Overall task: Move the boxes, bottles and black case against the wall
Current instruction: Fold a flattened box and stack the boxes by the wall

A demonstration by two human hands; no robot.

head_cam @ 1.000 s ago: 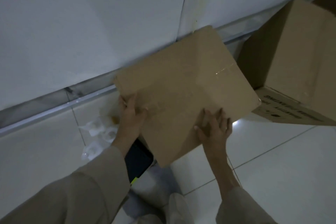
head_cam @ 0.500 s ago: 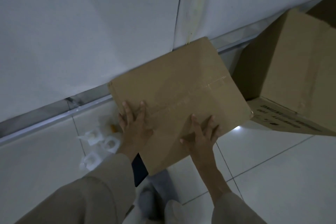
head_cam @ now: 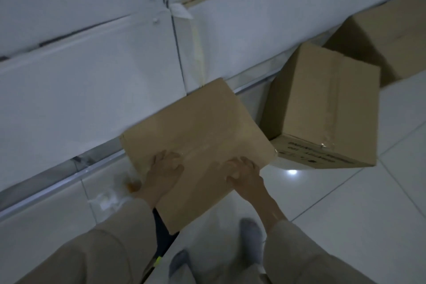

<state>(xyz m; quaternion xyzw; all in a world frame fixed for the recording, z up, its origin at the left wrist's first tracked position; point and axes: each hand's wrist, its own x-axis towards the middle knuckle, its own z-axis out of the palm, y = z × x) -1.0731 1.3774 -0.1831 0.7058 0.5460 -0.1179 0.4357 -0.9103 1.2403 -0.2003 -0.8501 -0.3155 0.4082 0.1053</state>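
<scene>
both palms flat, left hand [head_cam: 164,169] and right hand [head_cam: 244,172] spread on the cardboard box [head_cam: 196,136], its far edge seemingly touching the wall [head_cam: 92,80]; we push evenly, keeping it square beside the neighbouring box [head_cam: 322,108].

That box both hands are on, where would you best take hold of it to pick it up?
Probably by the two short side edges of the cardboard box, one hand on each, from above. Its top is broad and flat with no handle, and the left hand and right hand only rest flat on it.
</scene>
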